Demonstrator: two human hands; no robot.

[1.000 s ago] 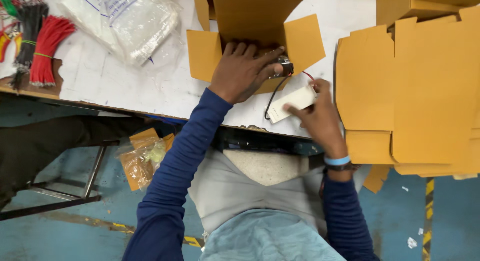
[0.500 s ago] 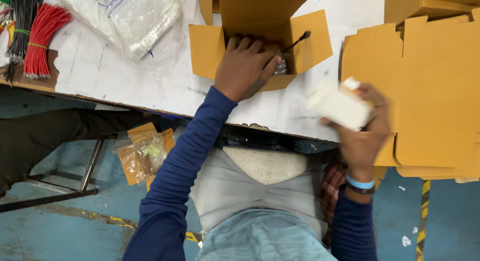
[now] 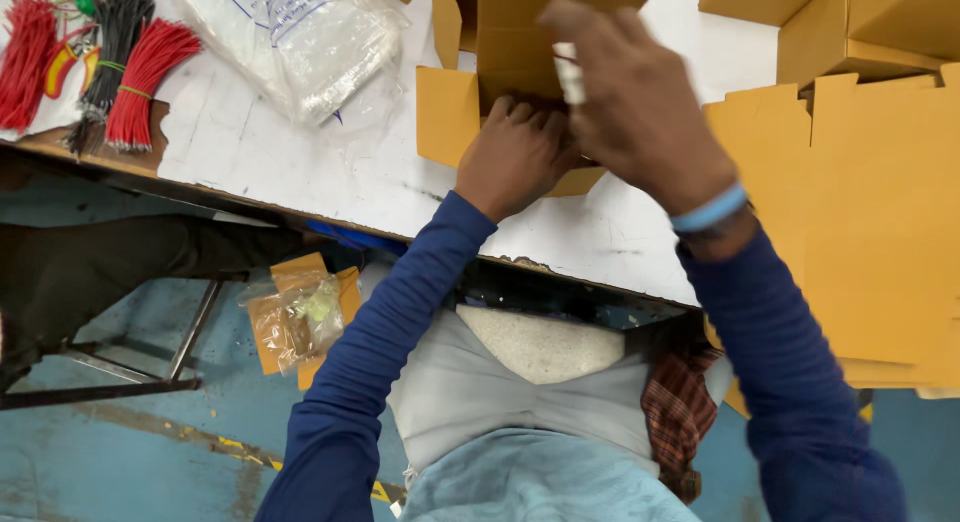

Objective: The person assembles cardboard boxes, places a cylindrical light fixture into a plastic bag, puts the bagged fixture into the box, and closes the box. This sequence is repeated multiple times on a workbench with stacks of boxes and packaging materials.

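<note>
The open box (image 3: 505, 57) is matt brown cardboard. The table (image 3: 300, 167) top is white, scratched and worn. The bag (image 3: 300, 37) is clear, shiny, crinkly plastic. The wires (image 3: 140, 82) look like smooth plastic.

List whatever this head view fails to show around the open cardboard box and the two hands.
- Inside of the cardboard box: hidden by both hands, and its top is cut off by the frame edge.
- White object in the right hand: mostly covered by the fingers, kind unclear.
- Left hand fingertips: tucked into the box, so what they touch is unseen.
</note>
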